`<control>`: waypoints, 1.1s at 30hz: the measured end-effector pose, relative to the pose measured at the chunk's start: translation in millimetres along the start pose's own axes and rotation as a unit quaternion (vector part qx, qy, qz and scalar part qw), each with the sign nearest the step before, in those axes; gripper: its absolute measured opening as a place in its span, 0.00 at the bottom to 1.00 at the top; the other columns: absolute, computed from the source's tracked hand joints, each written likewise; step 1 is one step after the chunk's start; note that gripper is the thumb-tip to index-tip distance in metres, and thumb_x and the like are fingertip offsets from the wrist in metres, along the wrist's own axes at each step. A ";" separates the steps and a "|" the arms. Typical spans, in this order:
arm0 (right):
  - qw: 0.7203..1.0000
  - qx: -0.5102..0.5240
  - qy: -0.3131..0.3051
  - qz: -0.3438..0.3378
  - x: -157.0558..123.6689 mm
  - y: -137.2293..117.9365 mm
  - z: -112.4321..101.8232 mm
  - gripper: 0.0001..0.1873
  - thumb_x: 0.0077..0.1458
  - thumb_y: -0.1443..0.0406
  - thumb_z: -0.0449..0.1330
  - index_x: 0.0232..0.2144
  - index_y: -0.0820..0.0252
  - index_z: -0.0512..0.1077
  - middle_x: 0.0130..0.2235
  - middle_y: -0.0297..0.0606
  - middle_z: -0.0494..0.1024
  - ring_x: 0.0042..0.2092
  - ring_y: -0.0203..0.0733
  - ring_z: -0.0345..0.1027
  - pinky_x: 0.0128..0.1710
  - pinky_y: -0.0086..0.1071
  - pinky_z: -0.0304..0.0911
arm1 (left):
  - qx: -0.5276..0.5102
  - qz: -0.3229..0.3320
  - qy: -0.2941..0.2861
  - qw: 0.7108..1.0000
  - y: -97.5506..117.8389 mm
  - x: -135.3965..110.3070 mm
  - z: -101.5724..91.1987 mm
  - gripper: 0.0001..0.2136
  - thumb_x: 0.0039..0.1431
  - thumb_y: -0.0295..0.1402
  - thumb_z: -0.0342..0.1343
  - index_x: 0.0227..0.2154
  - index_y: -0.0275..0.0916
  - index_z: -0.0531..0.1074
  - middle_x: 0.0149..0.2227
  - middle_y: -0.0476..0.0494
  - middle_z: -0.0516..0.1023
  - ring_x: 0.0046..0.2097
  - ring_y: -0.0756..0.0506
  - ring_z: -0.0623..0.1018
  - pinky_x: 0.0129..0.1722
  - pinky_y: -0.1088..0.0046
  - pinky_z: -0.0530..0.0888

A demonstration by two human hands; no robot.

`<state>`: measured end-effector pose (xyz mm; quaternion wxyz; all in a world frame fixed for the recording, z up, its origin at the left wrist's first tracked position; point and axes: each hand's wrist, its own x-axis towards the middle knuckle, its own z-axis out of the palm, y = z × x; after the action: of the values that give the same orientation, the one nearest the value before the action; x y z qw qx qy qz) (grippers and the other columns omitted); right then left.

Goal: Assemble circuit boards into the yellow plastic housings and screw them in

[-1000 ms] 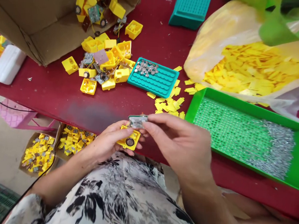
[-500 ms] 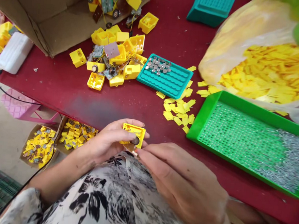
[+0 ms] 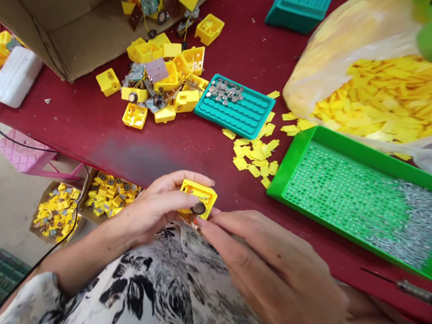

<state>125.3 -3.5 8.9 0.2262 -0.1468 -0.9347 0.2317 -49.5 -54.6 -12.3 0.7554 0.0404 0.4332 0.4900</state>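
The left hand (image 3: 153, 207) and right hand (image 3: 264, 266) are together, the left gripping a boxy yellow plastic housing (image 3: 199, 194) with a round dark disc (image 3: 198, 208) set in it, the right's fingers (image 3: 215, 226) pressed against its lower edge. Ahead of the hands, on the maroon bench (image 3: 73, 132), a teal moulded tray (image 3: 237, 111) holds silver button cells; to their right, a green perforated tray (image 3: 314, 134) holds a drift of silvery pins (image 3: 407, 220).
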 end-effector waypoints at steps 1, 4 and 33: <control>1.000 -0.002 0.007 -0.002 1.2 0.0 0.2 0.15 0.60 0.77 0.51 0.45 0.64 0.72 0.42 0.44 0.78 0.42 0.40 0.73 0.42 0.32 0.71 | 0.005 0.001 0.003 1.000 -0.3 -0.2 -0.2 0.14 0.49 0.33 0.66 0.39 0.37 0.75 0.35 0.46 0.79 0.34 0.50 0.77 0.34 0.76 0.72; 0.999 -0.022 0.024 0.004 2.0 -1.0 -0.1 0.14 0.60 0.77 0.52 0.44 0.65 0.72 0.41 0.43 0.79 0.42 0.39 0.73 0.43 0.32 0.71 | 0.026 0.016 0.017 0.999 -1.8 -1.5 -0.5 0.13 0.54 0.34 0.65 0.41 0.38 0.75 0.39 0.45 0.79 0.37 0.50 0.77 0.37 0.76 0.72; 0.990 0.081 -0.062 0.096 17.2 21.4 -6.8 0.12 0.59 0.77 0.54 0.30 0.60 0.72 0.37 0.38 0.78 0.34 0.34 0.72 0.26 0.26 0.62 | 0.058 0.032 -0.035 0.997 -5.7 -6.1 -5.9 0.21 0.50 0.24 0.58 0.48 0.44 0.75 0.46 0.44 0.77 0.47 0.44 0.76 0.44 0.67 0.76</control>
<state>117.6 23.7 9.7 0.1559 -0.2026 -0.9065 0.3360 -50.5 -64.4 -15.0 0.7507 0.1150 0.4327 0.4858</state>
